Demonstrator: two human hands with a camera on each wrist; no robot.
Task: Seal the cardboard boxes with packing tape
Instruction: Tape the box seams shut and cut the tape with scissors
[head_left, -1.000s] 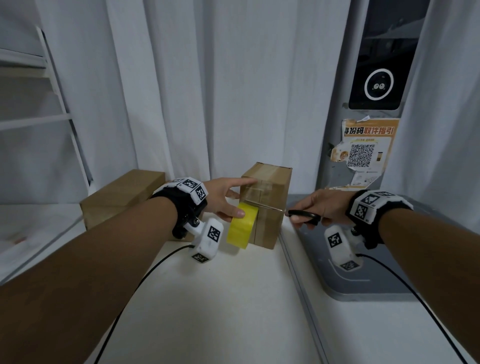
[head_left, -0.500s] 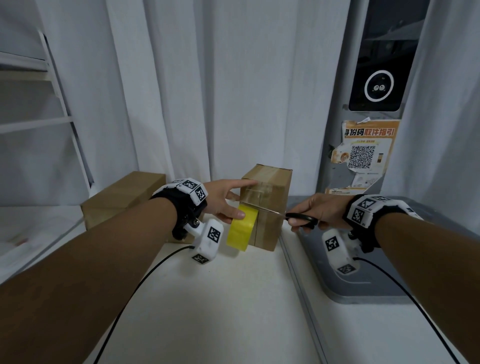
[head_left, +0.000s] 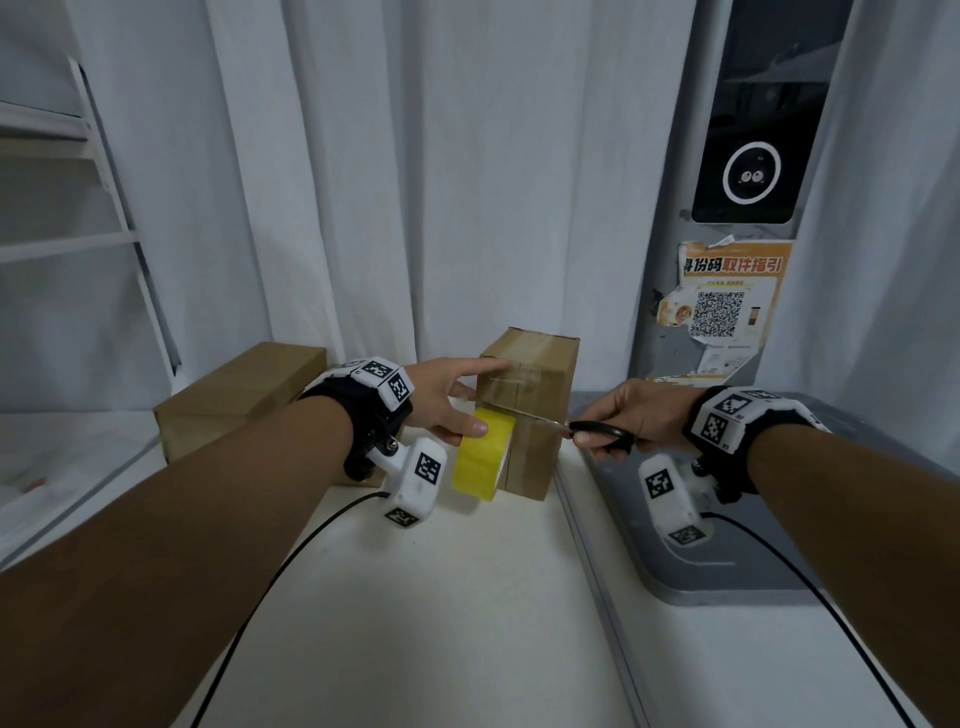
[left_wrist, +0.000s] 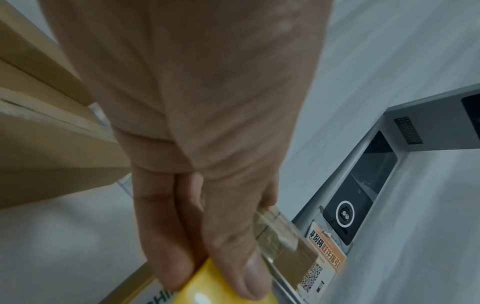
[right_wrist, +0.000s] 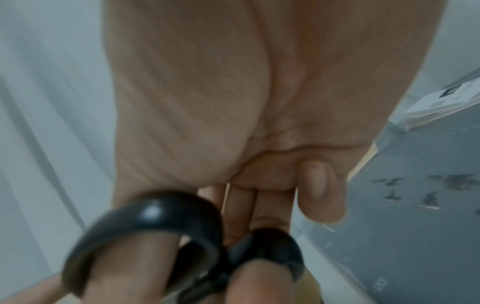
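Observation:
A small upright cardboard box (head_left: 540, 374) stands at the back of the white table, with clear tape across its near face. My left hand (head_left: 447, 400) grips the yellow tape roll (head_left: 480, 454) against that face, thumb on the roll and index finger stretched to the box's top edge. In the left wrist view the thumb and fingers pinch the yellow roll (left_wrist: 207, 288). My right hand (head_left: 631, 415) holds black-handled scissors (head_left: 597, 430), blades reaching left across the tape strip just above the roll. The black scissor loops (right_wrist: 145, 236) sit round my fingers in the right wrist view.
A second, longer cardboard box (head_left: 244, 395) lies behind my left wrist. A grey machine base (head_left: 727, 571) fills the right side, with a QR poster (head_left: 727, 306) on its column. White curtains hang behind. Cables trail from both wrist cameras over the table (head_left: 441, 623).
My right hand has pushed the scissors leftward, so the blades now reach across the box face to the tape above the roll. The left hand and roll have stayed put.

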